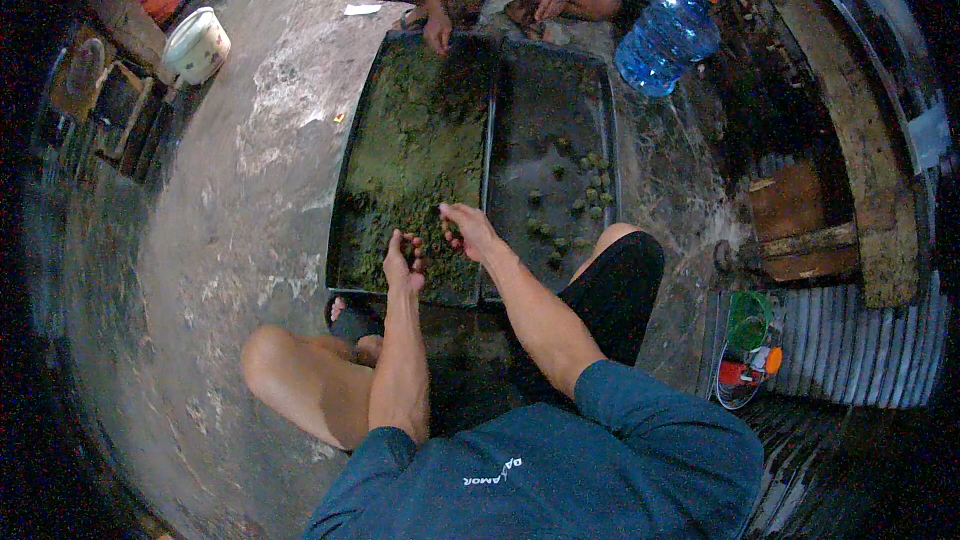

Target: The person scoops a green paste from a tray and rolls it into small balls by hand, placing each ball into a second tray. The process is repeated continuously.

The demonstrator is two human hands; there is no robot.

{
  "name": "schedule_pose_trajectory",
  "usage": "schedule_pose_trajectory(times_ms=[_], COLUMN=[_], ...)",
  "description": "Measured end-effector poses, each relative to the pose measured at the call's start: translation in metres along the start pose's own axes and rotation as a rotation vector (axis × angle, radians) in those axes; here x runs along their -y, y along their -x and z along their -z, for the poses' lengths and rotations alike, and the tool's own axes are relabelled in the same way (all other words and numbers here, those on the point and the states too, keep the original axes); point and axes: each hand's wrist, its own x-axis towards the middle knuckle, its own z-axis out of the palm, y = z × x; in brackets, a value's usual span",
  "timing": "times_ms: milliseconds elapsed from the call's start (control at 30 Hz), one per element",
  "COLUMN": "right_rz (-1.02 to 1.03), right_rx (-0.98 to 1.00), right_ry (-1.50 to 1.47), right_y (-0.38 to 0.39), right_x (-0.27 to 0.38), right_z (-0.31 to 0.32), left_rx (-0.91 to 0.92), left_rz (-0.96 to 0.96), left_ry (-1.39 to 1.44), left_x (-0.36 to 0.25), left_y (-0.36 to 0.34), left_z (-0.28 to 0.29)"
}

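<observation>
Powder [415, 145], olive green and clumpy in places, covers most of the left tray [354, 155], thinning to dark bare patches toward its 7 o'clock corner. At that tray's 6 o'clock end the person's left hand [405, 262] hangs with fingers curled upward; the right hand [472, 230] is beside it at 5 o'clock, fingers bent inward. Both are narrowed and apart from each other; whether either holds a lump cannot be told.

Just beside, the right tray [522, 130] carries small rounded green balls [593, 196], scattered from its 3 to its 6 o'clock. Judging by these, a modest batch is shaped, while most of the powder remains loose.

Both trays lie on a worn, stained concrete floor [230, 230]. At their 12 o'clock a co-worker sits cross-legged, one hand [437, 33] at the left tray's far edge. Outward from the trays, a blue water jug [665, 45] lies at 2 o'clock, a white bucket [198, 46] at 10, and a green mesh container [748, 320] with corrugated sheeting [855, 345] at 4.
</observation>
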Motion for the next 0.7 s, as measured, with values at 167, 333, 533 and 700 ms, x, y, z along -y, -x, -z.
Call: schedule_pose_trajectory(times_ms=[167, 333, 533, 700], right_rz=[0.014, 0.141, 0.038, -0.067], right_rx=[-0.104, -0.172, 0.095, -0.028], right_ry=[0.093, 0.307, -0.161, -0.154], right_y=[-0.006, 0.003, 0.005, 0.004], right_x=[-0.013, -0.012, 0.002, -0.011], right_z=[0.001, -0.009, 0.002, -0.003], left_rx=[-0.173, -0.133, 0.035, -0.053], left_rz=[-0.079, -0.100, -0.078, -0.081], left_ry=[-0.065, -0.173, -0.149, 0.032], left_x=[-0.004, -0.002, -0.002, -0.003], left_y=[0.014, 0.017, 0.006, 0.009], left_z=[-0.018, -0.019, -0.007, -0.010])
